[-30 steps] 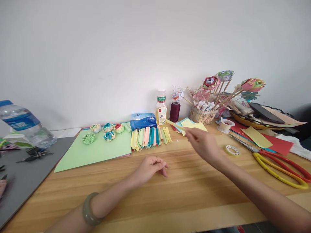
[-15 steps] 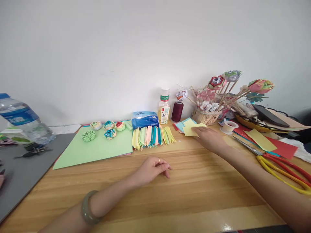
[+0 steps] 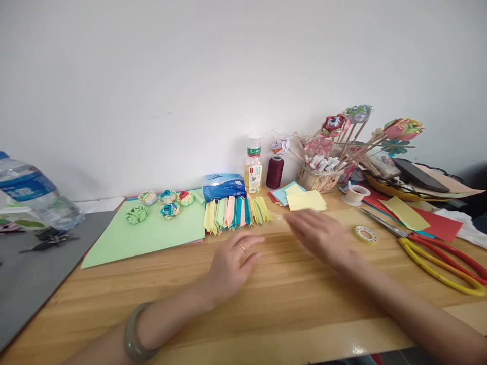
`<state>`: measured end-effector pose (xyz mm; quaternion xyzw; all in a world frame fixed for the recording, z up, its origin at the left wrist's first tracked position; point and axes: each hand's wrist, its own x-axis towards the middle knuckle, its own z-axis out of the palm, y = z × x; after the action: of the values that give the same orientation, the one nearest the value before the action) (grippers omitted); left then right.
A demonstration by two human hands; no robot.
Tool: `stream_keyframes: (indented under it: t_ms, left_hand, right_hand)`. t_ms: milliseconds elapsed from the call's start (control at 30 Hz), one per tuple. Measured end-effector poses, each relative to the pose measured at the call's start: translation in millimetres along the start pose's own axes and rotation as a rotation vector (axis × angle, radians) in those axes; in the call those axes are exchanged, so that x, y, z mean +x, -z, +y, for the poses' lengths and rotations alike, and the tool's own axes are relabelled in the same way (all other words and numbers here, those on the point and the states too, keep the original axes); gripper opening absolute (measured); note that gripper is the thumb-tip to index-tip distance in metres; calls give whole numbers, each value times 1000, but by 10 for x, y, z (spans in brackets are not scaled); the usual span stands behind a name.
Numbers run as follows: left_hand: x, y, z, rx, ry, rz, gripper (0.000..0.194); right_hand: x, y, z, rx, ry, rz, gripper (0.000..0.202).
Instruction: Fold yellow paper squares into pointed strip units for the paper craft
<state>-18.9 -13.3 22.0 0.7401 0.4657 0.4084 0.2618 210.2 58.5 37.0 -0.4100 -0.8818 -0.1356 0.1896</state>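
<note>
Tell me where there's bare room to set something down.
Free: the tabletop between left hand and right hand, towards its near edge; the green sheet, nearer than the paper flowers. Crowded: the back, from folded papers to basket, and right, around the scissors.

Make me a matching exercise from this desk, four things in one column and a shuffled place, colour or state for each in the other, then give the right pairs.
Things:
1. Left hand
2. Folded paper pieces
3. Thread spool
4. Scissors

Place, colour or state:
A. Maroon
B. Part red, part yellow
C. Wearing a ring
D. Lined up in front of the blue tissue pack

Pairs: 1-C, 2-D, 3-A, 4-B
</note>
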Motion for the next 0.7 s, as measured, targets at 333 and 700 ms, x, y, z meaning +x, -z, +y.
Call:
stream_keyframes:
  t_ms: [333,700]
  left_hand:
    - [-87,-12,60,299,-31,-219,8]
    - [-177,-9,34,395,-40,-217,19]
  right_hand:
    - [-334,26,-472,538,123,-144,21]
    - [-449,89,-241,653,45,-254,21]
